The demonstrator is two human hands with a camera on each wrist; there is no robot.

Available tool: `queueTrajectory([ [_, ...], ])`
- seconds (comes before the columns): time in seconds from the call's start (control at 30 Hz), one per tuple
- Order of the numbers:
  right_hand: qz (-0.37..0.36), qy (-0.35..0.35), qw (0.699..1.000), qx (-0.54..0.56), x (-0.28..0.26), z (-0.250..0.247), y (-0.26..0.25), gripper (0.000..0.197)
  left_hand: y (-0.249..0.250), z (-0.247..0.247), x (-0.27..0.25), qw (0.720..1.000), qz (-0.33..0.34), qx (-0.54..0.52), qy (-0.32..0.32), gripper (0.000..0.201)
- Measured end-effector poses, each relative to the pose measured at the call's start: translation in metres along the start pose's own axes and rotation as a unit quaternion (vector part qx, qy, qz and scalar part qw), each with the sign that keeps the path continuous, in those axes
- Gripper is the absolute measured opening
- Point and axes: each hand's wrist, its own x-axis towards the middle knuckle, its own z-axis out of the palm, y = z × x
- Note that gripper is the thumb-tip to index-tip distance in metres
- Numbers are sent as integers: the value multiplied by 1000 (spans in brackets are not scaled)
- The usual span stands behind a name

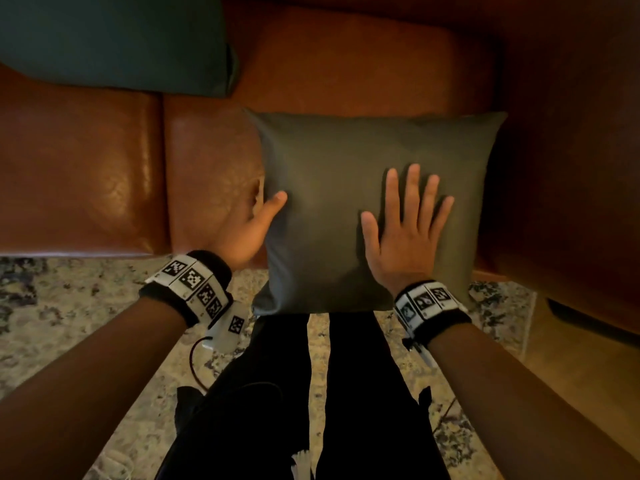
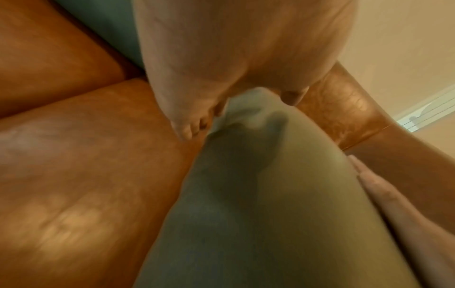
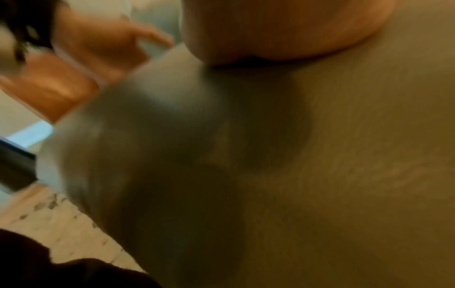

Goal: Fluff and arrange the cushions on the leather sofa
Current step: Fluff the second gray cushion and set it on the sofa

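On sofa (image 1: 104, 168) | right hand (image 1: 405, 230) flat on cushion (image 1: 332, 174) | left hand (image 1: 249, 233) open (thumb touching edge)

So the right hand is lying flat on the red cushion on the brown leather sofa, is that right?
Not quite: the cushion is grey-green, not red, as the head view shows. The right hand does lie flat on it, on the brown leather sofa.

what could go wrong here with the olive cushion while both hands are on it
The olive cushion overhangs the sofa seat's front edge, so a hard pat from the flat right hand could tip it onto the rug. The left hand only touches its side edge without a visible grip, so it may not stop a slide. A cable near the feet could snag a step.
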Motion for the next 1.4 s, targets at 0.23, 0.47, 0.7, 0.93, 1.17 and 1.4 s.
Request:
queueTrajectory([
  [0.23,16,35,997,-63,4,31,-27,71,49,31,48,895,256,344,122,69],
  [0.47,11,40,998,-47,-11,55,-8,71,32,28,105,683,403,600,-108,77],
  [0.7,20,8,999,-45,10,57,-14,71,22,-54,117,771,185,608,23,89],
  [0.93,2,9,1000,-28,4,63,7,70,70,15,128,770,242,576,-130,79],
  [1.17,11,-9,999,-36,10,72,-7,72,46,-61,120,823,179,530,99,72],
  [1.4,0,4,1000,-23,26,72,26,71,9,-16,101,709,333,619,-61,80],
])
